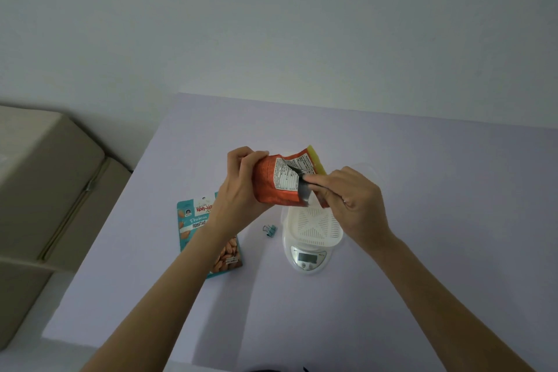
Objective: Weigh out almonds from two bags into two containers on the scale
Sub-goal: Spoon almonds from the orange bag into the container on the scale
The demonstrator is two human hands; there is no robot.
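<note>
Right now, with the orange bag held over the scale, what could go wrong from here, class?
1. The left hand and the right hand both grip the orange bag in the air, above the far edge of the white container; almonds might tumble past its rim onto the table.
2. The display on the scale is too blurred to read; unless it is zeroed with the container on it, the weight could be wrong.

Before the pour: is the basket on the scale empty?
Empty where visible: the basket shows a bare slotted bottom, nothing in it; the right hand hides one corner.
</note>
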